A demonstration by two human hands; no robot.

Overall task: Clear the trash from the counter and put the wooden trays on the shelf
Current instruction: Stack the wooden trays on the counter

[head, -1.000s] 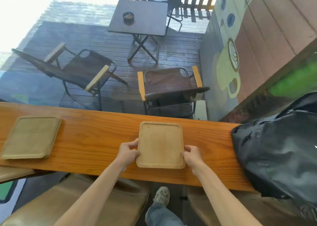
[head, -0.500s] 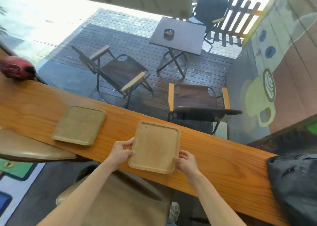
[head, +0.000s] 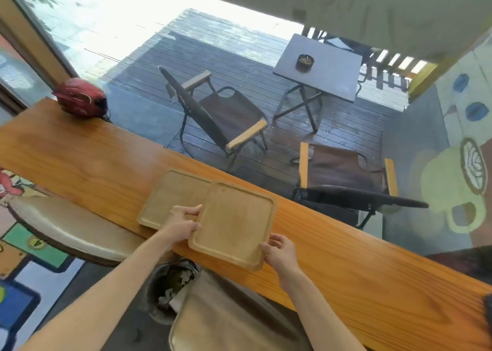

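I hold a light wooden tray (head: 234,223) by both sides over the long wooden counter (head: 93,169). My left hand (head: 182,224) grips its left edge and my right hand (head: 279,253) grips its near right corner. The held tray overlaps the right part of a second, darker wooden tray (head: 170,197) that lies flat on the counter. My left hand covers part of that lower tray's near right corner.
A red helmet (head: 81,100) sits at the counter's far left end. Padded stools (head: 74,231) stand below the counter, with a trash bin (head: 170,284) on the floor between them. A dark bag edge (head: 487,310) shows at far right. Beyond the glass are deck chairs and a table.
Both hands have carried the light tray leftward along the counter until it overlaps the second tray. The view has swung left, bringing the helmet and bin into sight.
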